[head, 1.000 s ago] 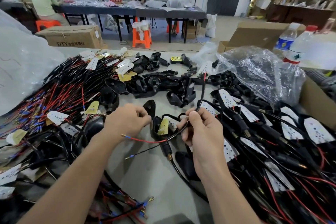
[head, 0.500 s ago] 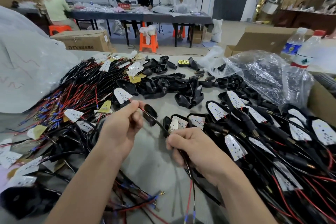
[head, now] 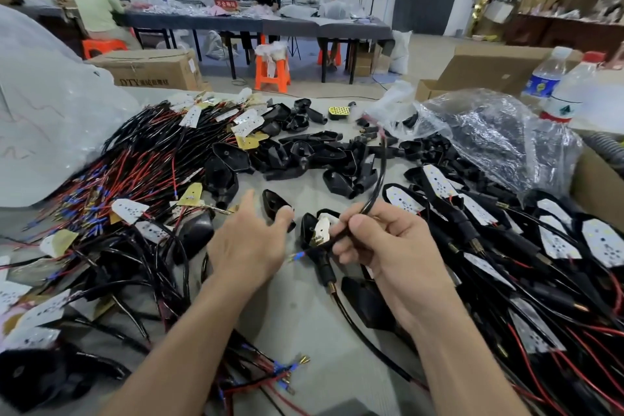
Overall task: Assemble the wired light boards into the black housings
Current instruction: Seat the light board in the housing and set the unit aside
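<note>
- Since half a second ago: left grip [head: 250,246] has let go of the wire it was pinching and is now released, fingers straight and spread, above the middle of the desk [head: 297,321].
- Same interval: right grip [head: 388,246] no longer points its wires toward the near edge. It now grasps a black cable [head: 373,192], pinched between thumb and forefinger. The cable curves up from the fingers toward the far edge.
- Light board [head: 321,229]: white, tilted in the mouth of the centre housing [head: 308,228], middle of the desk, just beside the right grip's fingertips.
- Centre housing stem: runs toward the near edge, brass tip showing.
- Blue-sleeved wire end [head: 297,256]: sticks out from under the centre housing toward the left grip.
- Lone housing [head: 271,204]: black and empty, just beyond the left grip. The thumb tip overlaps it, but I cannot tell whether they touch.
- Wired boards, unassembled [head: 135,162]: a heap of black and red leads with white and yellow boards, filling the left side of the desk.
- Loose housings [head: 304,152]: a black scatter toward the far edge, centre.
- Assembled units [head: 506,230]: black housings with white boards seated, stacked along the right side.
- Plastic bag [head: 489,135]: clear and crumpled, at the far right corner, with black parts inside.
- Water bottles [head: 543,78]: two, past the bag at the right edge.
- Cardboard box [head: 597,186]: at the right edge, beside the assembled units.
</note>
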{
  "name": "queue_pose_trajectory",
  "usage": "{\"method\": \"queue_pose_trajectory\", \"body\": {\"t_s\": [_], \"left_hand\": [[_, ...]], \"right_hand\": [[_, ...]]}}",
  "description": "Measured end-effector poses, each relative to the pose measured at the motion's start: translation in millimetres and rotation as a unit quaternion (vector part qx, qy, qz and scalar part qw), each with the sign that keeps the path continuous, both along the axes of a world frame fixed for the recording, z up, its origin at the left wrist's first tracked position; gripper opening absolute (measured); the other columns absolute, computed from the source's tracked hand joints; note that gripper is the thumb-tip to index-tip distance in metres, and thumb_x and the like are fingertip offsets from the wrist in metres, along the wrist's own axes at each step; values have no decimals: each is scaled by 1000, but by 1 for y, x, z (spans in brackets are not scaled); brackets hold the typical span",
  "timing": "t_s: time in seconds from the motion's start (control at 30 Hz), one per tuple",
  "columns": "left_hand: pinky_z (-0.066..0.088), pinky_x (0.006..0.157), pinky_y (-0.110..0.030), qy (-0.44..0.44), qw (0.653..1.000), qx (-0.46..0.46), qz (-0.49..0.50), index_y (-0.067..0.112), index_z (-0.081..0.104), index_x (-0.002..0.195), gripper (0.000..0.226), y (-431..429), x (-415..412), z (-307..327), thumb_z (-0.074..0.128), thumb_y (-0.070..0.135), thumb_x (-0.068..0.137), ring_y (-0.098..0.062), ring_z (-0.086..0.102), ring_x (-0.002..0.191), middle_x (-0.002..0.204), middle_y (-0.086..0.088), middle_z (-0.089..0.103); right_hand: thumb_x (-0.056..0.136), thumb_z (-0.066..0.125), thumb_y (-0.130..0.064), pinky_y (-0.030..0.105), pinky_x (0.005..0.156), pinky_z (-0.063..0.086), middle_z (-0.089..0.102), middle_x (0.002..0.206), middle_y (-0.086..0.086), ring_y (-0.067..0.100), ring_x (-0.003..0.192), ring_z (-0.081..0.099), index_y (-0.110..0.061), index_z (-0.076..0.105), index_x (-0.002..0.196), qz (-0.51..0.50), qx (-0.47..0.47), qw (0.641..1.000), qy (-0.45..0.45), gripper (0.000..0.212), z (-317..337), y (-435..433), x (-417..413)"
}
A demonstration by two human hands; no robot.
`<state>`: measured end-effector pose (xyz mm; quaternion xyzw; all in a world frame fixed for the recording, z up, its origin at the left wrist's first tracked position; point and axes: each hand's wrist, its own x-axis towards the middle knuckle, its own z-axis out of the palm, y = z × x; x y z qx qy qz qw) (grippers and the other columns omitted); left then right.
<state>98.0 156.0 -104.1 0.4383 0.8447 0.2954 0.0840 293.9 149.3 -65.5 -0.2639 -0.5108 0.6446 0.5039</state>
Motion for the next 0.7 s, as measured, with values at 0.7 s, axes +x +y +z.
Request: {"method": "queue_pose_trajectory", "body": {"t_s": [0.7], "left_hand": [[44,71,-4,-120,953,235,-145,44,74,110,42,-28,-4,5,71,7,90,2,61,87,90,21,69]], "right_hand": [[96,55,11,26,65,58,73,79,12,23,65,69,-9,75,84,-166,79,983,-22,31,-9,5,-11]]}}
